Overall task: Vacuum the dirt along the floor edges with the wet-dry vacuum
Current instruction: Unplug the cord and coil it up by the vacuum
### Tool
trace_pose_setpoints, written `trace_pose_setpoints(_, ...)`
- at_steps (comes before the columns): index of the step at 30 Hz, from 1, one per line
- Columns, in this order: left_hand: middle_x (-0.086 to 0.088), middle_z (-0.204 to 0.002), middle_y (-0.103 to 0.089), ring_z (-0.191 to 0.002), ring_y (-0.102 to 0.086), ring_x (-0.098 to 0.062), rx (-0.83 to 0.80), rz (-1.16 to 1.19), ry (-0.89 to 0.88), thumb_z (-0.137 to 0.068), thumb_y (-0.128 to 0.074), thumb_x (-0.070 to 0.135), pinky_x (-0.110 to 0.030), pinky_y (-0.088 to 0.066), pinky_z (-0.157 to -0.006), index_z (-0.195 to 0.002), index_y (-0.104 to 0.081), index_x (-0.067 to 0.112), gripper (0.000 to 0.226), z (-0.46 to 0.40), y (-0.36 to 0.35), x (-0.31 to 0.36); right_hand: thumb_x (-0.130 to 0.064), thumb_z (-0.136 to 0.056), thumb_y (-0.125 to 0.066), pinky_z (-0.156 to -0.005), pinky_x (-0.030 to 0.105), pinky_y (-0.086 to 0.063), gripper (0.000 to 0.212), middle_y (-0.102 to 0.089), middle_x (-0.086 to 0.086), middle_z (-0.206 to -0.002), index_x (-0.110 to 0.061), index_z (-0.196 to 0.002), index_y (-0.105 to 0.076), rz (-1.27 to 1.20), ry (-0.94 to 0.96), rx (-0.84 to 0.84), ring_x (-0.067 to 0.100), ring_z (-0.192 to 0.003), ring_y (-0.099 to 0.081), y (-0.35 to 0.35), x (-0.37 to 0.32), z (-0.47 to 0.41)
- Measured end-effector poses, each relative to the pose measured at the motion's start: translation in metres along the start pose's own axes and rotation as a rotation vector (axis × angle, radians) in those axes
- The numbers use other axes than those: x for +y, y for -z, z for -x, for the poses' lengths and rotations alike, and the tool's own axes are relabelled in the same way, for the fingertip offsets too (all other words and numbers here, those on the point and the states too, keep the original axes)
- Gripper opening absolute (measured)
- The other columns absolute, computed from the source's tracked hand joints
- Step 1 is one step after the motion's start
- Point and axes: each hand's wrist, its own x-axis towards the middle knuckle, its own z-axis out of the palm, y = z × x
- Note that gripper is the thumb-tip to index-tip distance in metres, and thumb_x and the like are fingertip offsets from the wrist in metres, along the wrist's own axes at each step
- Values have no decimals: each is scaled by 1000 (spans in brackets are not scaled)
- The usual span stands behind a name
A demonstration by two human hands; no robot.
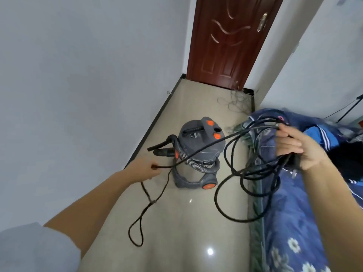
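I judge I'm unwinding the power cord: my right hand grips its coils, my left hand pinches one strand. Next, find the plug. The wet-dry vacuum stands upright mid-floor, beside the bed, its nozzle pointing left toward the baseboard.

The vacuum is dark grey with orange buttons, an orange wheel hub and a shiny metal drum; its hose is grey and ribbed with a black nozzle. The cord is black. The door is deep reddish brown with carved wavy lines and a brass handle. The walls are pale grey-white, the skirting black, the floor glossy beige. The bedspread is blue with white flowers. A sleeve is light grey.
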Motion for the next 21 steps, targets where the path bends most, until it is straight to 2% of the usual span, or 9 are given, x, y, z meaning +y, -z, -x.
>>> trace_pose_setpoints(3, 7, -55, -53, -57, -50, -9, -171, -95, 220, -89, -51, 15, -25, -42, -62, -60, -65, 9, 33, -3, -5, -49, -15, -102, -18, -67, 19, -31, 46, -45, 19, -58, 17, -98, -51, -37, 279, 229, 27, -56, -48, 16, -26, 24)
trace_pose_setpoints(5, 3, -60, -54, -61, -51, -13, 2, 95, 366, -90, -52, 10, -24, -40, -61, -56, -59, 10, 35, -2, -10, -76, -2, -99, -12, -69, 10, -35, 44, -51, 45, -78, 27, -97, -46, -198, 371, 297, 51, -80, -54, 32, -49, 36)
trace_pose_setpoints(7, 0, -68, -55, -70, -52, -17, 124, 250, 363, -92, -54, 14, -22, -37, -61, -63, -55, 14, 29, -13, -21, -69, -12, -100, -16, -74, 23, -46, 50, -56, 28, -72, 21, -96, -54, -72, 306, 350, 37, -68, -56, 44, -70, 26)
trace_pose_setpoints(9, 1, -100, -60, -98, -55, -15, 33, 305, 226, -91, -58, 19, -22, -41, -81, -97, -62, 15, 8, -45, -39, -30, -25, -101, -8, -83, 31, -42, 60, -41, -7, -67, 14, -109, -53, 109, 154, 279, 8, -57, -37, 38, -89, 0)
trace_pose_setpoints(11, 10, -138, -38, -129, -38, -8, -145, 315, 30, -84, -68, 30, -24, -31, -108, -142, -35, 19, 68, -93, -60, 20, -29, -103, -5, -74, 25, -35, 59, -23, -17, -64, 7, -114, -50, 279, 56, 203, 2, -50, -21, 20, -103, -31)
trace_pose_setpoints(14, 9, -155, -20, -143, -22, -15, -153, 479, -73, -67, -72, 62, -43, -22, -117, -149, -13, 35, 104, -150, -66, 117, -25, -105, -12, -64, 26, -32, 50, -22, -8, -53, 4, -108, -52, 262, -163, 11, 4, -44, -19, -1, -119, -73)
trace_pose_setpoints(17, 12, -113, -66, -108, -63, -13, -243, 951, -56, -75, -51, 76, -40, -49, -91, -121, -56, 32, 64, -183, -67, 172, -21, -104, -19, -59, 27, -32, 45, -22, -7, -49, 8, -105, -53, 186, -243, -60, 5, -41, -20, -7, -143, -94)
trace_pose_setpoints(19, 19, -64, -67, -64, -64, 2, -223, 866, -156, -91, -51, 43, -30, -46, -72, -75, -67, 28, 27, -192, -75, 176, -19, -104, -23, -58, 27, -34, 42, -24, -5, -46, 9, -101, -55, 148, -165, -48, 8, -39, -22, 1, -160, -95)
trace_pose_setpoints(21, 19, -46, -57, -54, -52, 1, -241, 726, -97, -93, -54, 28, -31, -44, -70, -58, -56, 22, 36, -192, -94, 159, -15, -102, -29, -57, 30, -39, 39, -33, 2, -46, 8, -89, -57, 104, 14, 14, 15, -40, -32, 9, -186, -87)
